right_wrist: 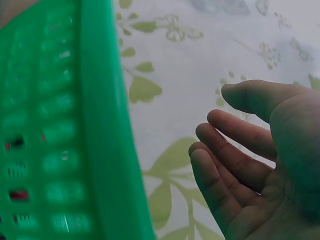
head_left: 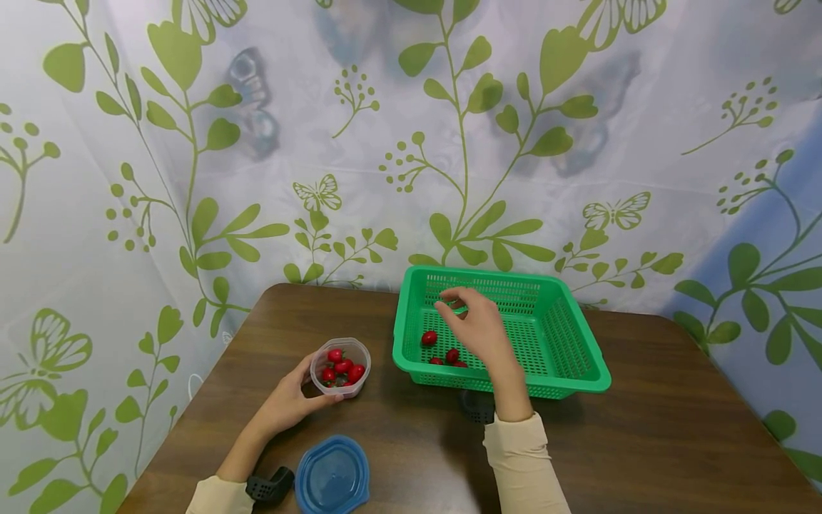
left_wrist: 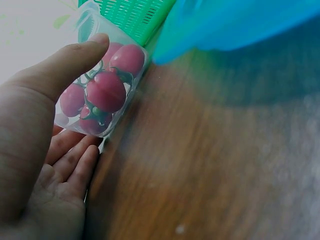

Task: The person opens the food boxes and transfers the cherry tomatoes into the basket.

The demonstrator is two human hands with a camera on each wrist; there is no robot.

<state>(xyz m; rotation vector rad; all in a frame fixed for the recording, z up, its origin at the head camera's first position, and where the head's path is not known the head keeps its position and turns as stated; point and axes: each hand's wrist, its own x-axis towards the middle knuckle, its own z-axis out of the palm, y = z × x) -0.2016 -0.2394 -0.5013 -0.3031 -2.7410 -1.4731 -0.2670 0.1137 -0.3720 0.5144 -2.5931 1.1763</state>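
Observation:
My left hand (head_left: 290, 401) holds a small clear plastic container (head_left: 363, 353) upright on the table, thumb on its near side and fingers round the far left. Inside are several red cherry tomatoes (head_left: 343, 366), some with green stems, seen closely through the wall in the left wrist view. To the right stands a green perforated basket (head_left: 533, 339), where a few more tomatoes (head_left: 429, 338) lie in the left part. Over this basket hovers my right hand (head_left: 478, 325), fingers loosely bent. Nothing sits between its thumb and fingers (right_wrist: 240, 150) in the right wrist view.
A blue plastic lid (head_left: 332, 477) lies on the brown wooden table (head_left: 411, 442) near the front, right beside the left wrist's black band (head_left: 270, 487). Behind the table hangs a white curtain (head_left: 359, 235) with green leaves and butterflies.

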